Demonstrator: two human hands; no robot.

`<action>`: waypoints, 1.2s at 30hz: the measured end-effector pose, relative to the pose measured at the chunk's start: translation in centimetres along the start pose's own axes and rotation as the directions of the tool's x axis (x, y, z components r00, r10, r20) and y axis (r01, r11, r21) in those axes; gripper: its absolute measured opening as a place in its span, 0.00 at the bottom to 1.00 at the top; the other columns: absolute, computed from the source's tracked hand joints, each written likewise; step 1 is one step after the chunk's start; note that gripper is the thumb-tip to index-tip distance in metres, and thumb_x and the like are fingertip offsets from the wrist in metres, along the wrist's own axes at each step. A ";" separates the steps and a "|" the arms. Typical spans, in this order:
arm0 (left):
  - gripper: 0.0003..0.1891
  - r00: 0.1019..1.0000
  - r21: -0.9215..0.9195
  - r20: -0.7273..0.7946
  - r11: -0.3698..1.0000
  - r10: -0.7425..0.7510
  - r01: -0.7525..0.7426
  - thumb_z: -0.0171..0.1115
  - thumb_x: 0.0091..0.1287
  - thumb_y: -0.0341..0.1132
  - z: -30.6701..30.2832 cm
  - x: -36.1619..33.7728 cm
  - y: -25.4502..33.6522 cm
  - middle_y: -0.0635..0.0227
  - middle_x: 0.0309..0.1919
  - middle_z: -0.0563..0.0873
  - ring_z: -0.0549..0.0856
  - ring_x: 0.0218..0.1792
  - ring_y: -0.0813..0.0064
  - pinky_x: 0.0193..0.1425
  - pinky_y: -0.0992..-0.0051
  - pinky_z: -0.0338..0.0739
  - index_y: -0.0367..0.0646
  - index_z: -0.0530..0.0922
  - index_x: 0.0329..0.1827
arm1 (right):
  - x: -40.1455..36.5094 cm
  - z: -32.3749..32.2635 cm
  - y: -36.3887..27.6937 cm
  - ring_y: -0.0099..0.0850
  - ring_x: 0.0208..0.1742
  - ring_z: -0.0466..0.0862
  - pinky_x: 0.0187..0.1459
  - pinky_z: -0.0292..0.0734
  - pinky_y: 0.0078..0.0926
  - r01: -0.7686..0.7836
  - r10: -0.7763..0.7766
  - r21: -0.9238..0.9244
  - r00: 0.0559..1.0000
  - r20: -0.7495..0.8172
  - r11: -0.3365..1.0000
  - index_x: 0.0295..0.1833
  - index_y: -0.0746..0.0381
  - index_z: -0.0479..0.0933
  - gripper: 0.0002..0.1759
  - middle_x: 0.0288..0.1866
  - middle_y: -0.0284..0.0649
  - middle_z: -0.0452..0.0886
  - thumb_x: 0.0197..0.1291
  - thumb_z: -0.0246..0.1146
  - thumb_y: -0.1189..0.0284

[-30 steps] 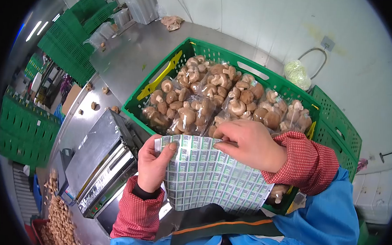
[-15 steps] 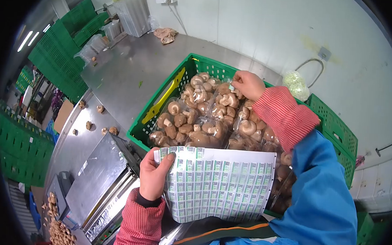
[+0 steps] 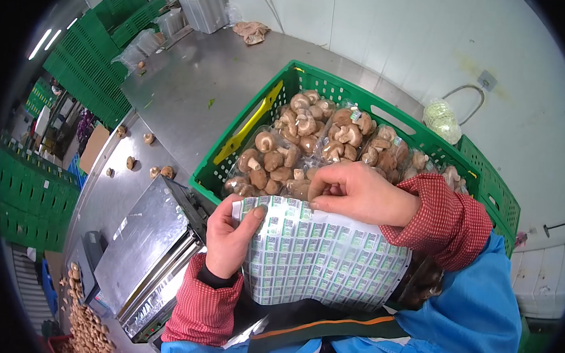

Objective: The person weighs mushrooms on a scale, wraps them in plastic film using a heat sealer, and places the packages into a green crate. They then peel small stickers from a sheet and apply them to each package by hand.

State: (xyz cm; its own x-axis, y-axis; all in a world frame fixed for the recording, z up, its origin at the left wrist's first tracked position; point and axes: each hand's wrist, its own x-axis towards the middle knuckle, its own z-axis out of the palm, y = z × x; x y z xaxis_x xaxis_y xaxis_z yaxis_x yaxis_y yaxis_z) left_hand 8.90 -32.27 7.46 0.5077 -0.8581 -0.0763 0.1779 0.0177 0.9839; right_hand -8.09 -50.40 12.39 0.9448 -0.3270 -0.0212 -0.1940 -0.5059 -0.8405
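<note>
My left hand (image 3: 231, 238) grips the upper left corner of a sheet of small green-and-white labels (image 3: 316, 258), thumb on its face. At the sheet's top edge, my right hand (image 3: 358, 193) has its fingers pinched together, touching the labels. Behind the sheet stands a green crate (image 3: 379, 98) filled with clear packs of brown mushrooms (image 3: 274, 160). A small label (image 3: 356, 115) sits on one pack near the crate's back side. A yellow strip (image 3: 250, 127) runs along the crate's left wall.
A metal wrapping machine (image 3: 148, 246) stands at the left, with loose mushrooms (image 3: 86, 332) below it and a few on the steel table (image 3: 192, 76). Stacked green crates (image 3: 83, 70) are at the far left. A wrapped pale green vegetable (image 3: 442, 121) lies by the wall.
My right hand has come back from the packs at the crate's back to the sheet's top edge. A label now shows on a back pack. The view has shifted slightly.
</note>
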 end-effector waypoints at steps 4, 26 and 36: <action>0.04 1.000 0.006 0.014 1.000 -0.014 0.014 0.62 0.66 0.27 0.2 0.1 0.0 0.76 0.30 0.82 0.78 0.31 0.89 0.35 0.85 0.72 0.39 0.76 0.38 | -0.2 0.4 0.3 0.24 0.33 0.78 0.35 0.73 0.24 -0.038 0.038 0.028 0.999 -0.006 0.999 0.38 0.65 0.77 0.08 0.31 0.37 0.79 0.55 0.66 0.73; 0.06 0.994 -0.017 -0.085 0.998 -0.069 0.068 0.63 0.65 0.26 -1.8 -0.4 -0.5 0.76 0.33 0.84 0.79 0.34 0.88 0.40 0.86 0.73 0.37 0.80 0.44 | 12.9 -4.1 5.7 0.36 0.37 0.82 0.37 0.76 0.35 -0.098 0.029 -0.421 0.985 -0.169 0.902 0.41 0.66 0.77 0.17 0.33 0.43 0.82 0.59 0.64 0.61; 0.04 0.993 -0.149 -0.020 0.983 -0.113 0.109 0.62 0.67 0.28 -0.6 -1.2 0.1 0.75 0.31 0.84 0.79 0.31 0.88 0.37 0.84 0.74 0.37 0.78 0.41 | 2.5 2.6 -1.7 0.40 0.30 0.77 0.32 0.72 0.32 0.248 -0.262 -0.339 0.965 0.004 0.908 0.29 0.63 0.74 0.10 0.26 0.40 0.74 0.49 0.68 0.70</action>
State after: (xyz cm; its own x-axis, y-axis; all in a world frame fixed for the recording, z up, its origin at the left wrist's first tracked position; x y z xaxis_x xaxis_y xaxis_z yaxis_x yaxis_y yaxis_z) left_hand 8.78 -30.93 7.54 0.5008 -0.8445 -0.1898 0.3557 0.0008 0.9346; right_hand -4.70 -48.29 12.33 0.9637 -0.1795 0.1978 -0.0310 -0.8107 -0.5847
